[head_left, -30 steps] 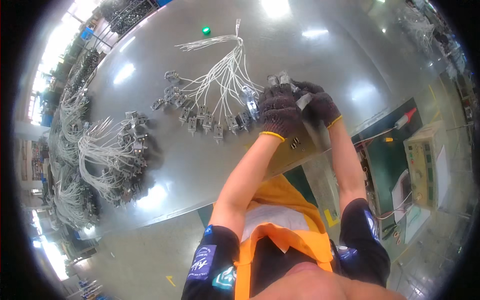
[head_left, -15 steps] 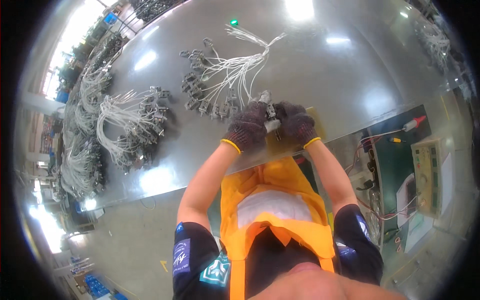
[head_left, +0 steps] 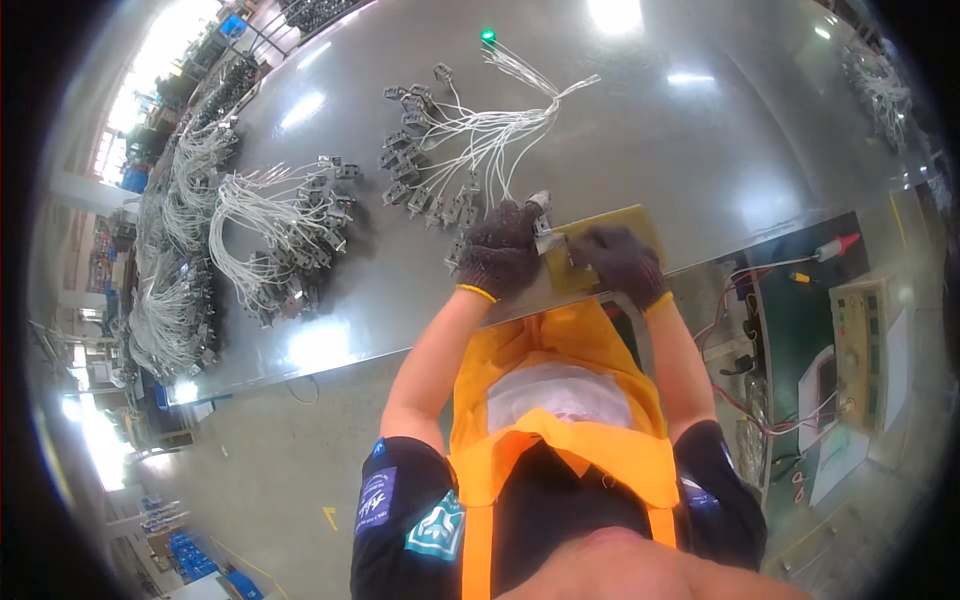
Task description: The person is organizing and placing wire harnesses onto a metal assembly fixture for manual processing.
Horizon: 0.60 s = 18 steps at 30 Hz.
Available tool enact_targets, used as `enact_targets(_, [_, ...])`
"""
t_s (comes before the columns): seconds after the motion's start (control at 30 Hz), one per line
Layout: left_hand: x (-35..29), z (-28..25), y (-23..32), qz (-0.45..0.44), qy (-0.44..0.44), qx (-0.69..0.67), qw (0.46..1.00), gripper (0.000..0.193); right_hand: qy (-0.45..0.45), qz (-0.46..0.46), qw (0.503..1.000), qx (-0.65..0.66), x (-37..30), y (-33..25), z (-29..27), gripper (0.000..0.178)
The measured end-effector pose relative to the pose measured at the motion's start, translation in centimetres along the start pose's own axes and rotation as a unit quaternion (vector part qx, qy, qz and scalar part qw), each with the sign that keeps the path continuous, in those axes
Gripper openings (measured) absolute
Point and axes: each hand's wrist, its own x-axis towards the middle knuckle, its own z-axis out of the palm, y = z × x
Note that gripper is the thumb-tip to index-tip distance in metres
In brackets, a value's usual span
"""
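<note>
My left hand (head_left: 500, 245), in a dark knitted glove with a yellow cuff, is closed on a small grey metal part (head_left: 543, 228) with a pale top end. Just right of it, my right hand (head_left: 620, 262), gloved alike, has its fingers curled together over a yellowish flat plate (head_left: 628, 218). Whatever those fingers pinch is hidden. Beyond my left hand lies a bundle of white wires (head_left: 535, 120), fanning out toward several grey metal parts (head_left: 405, 160). The wires nearest my left glove run down toward the held part; whether they join it is hidden.
More wire bundles (head_left: 235, 230) with metal parts lie along the left of the grey metal table (head_left: 700, 150). A small green light (head_left: 488, 36) shows at the far side. Right of the table's edge stand a beige instrument (head_left: 860, 330) and a red-tipped probe (head_left: 835, 247).
My right hand has drawn away to the right from the held part, uncovering more of the yellowish plate. My left hand keeps its grip. The whole view has shifted slightly.
</note>
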Motion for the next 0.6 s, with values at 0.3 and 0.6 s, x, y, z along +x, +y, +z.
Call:
enact_targets(0.3, [1.9,0.9,0.8,-0.045,0.010,-0.039,0.998,0.050,-0.032,-0.273,0.952,-0.132,-0.1,-0.9,13.0,0.031])
enact_targets(0.6, [-2.8,1.0,5.0,-0.069,0.076,-0.082,0.991,0.051,-0.268,-0.073,0.921,0.275,-5.8,5.8,10.3,0.034])
